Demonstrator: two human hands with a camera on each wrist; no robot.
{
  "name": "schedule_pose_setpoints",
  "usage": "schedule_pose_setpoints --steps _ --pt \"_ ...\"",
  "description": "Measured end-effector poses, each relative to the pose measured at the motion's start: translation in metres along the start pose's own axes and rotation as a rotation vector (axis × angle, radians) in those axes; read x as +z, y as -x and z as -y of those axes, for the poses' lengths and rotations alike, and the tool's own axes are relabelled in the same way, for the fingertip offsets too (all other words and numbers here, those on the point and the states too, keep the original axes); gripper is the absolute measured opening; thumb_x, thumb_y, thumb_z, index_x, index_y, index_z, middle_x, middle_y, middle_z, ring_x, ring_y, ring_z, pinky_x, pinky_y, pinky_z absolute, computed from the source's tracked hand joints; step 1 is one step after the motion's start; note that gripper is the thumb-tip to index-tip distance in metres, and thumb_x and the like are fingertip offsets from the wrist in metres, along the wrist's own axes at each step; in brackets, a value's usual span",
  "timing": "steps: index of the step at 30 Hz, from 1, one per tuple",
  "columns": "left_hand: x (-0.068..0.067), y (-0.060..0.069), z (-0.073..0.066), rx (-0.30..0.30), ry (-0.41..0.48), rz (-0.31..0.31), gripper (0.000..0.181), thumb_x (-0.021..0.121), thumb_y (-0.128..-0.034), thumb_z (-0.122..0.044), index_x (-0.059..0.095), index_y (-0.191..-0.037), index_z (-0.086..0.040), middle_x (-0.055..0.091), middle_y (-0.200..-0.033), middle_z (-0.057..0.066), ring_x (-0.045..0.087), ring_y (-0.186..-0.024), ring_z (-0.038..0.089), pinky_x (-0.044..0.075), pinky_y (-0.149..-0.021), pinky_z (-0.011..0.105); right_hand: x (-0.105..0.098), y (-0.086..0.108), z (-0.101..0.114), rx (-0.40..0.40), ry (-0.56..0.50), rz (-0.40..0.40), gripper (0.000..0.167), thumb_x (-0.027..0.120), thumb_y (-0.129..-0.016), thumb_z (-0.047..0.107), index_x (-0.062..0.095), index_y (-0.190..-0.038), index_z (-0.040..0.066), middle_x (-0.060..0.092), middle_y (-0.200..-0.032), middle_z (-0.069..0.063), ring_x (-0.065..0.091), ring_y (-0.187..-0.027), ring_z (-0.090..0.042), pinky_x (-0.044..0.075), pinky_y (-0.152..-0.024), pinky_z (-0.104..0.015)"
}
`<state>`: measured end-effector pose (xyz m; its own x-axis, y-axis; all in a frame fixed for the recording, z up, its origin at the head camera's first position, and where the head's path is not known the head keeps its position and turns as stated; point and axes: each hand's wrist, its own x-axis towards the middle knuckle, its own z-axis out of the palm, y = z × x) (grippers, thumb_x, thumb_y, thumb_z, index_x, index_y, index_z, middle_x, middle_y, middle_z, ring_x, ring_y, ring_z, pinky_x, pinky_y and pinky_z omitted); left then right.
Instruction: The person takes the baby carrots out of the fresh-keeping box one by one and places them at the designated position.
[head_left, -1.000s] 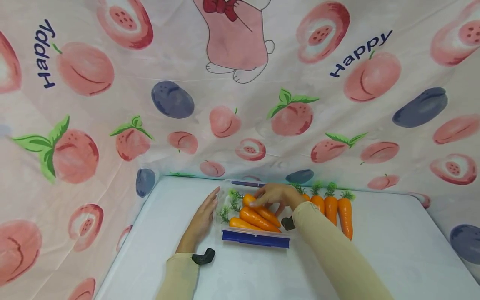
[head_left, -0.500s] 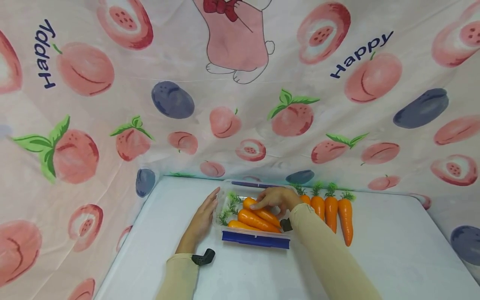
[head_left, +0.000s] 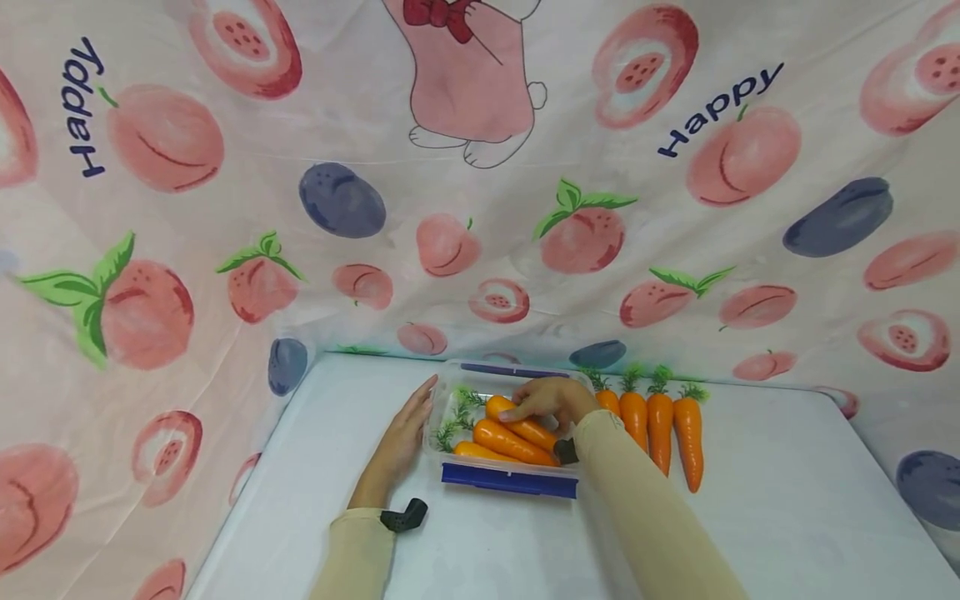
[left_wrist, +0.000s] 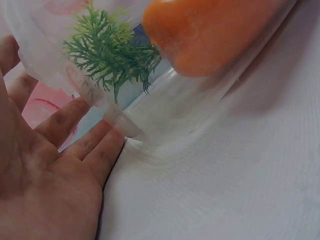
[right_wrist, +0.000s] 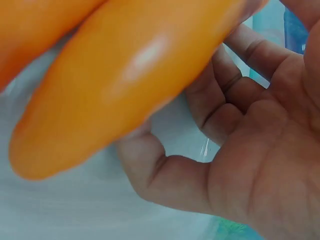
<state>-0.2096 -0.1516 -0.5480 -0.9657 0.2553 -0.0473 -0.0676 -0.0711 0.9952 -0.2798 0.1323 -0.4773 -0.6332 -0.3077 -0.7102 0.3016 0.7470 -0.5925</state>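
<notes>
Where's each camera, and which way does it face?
Head: head-worn, facing forward and down at a clear plastic box with blue clasps; left hand, right hand and beige sleeves show.
Left wrist: worn there, facing the box's side; left hand shows.
Right wrist: worn there, facing glossy orange carrots; right hand shows.
Head and right wrist both show the right hand touching a carrot.

Whole backdrop's a creased pale pink cloth point(head_left: 337, 125) covered in peaches point(head_left: 165, 137) and a few dark blue fruits point(head_left: 342, 200). Cartoon animal point(head_left: 468, 92) with a red bow point(head_left: 438, 12) up at 12 o'clock, "Happy" point(head_left: 81, 108) printed at 10 and again at 2. White table point(head_left: 795, 500) down at 6, cloth along its back edge. Light's soft, pretty even.
</notes>
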Motion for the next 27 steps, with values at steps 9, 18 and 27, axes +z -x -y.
schedule_pose_setpoints --steps 9,18,27 --pt "0.000 0.001 0.000 0.009 0.010 0.012 0.055 0.043 -0.1094 -0.041 0.031 -0.162 -0.026 0.024 -0.170 0.006 0.019 -0.158 0.029 0.017 -0.129 0.051 -0.003 0.004 -0.002 -0.045 -0.005 0.049 0.047 0.077 -0.088 0.050 0.061 -0.114 0.015 0.057 -0.118 -0.008 0.055 -0.111 -0.030 0.060 -0.084 -0.054" --pt "0.000 0.000 0.001 0.014 0.029 0.018 0.056 0.042 -0.1097 -0.040 0.030 -0.162 -0.025 0.023 -0.170 0.008 0.019 -0.158 0.031 0.016 -0.129 0.052 -0.004 0.007 0.002 -0.064 -0.033 0.060 0.052 0.077 -0.087 0.050 0.059 -0.120 0.014 0.059 -0.117 -0.009 0.056 -0.110 -0.030 0.061 -0.083 -0.052" --pt "-0.001 -0.001 0.002 0.014 0.040 0.015 0.055 0.042 -0.1098 -0.039 0.031 -0.162 -0.026 0.022 -0.170 0.009 0.017 -0.158 0.031 0.016 -0.129 0.052 -0.008 0.016 0.012 -0.106 -0.088 0.080 0.051 0.076 -0.089 0.049 0.055 -0.117 0.012 0.061 -0.114 -0.010 0.062 -0.106 -0.029 0.062 -0.082 -0.051"
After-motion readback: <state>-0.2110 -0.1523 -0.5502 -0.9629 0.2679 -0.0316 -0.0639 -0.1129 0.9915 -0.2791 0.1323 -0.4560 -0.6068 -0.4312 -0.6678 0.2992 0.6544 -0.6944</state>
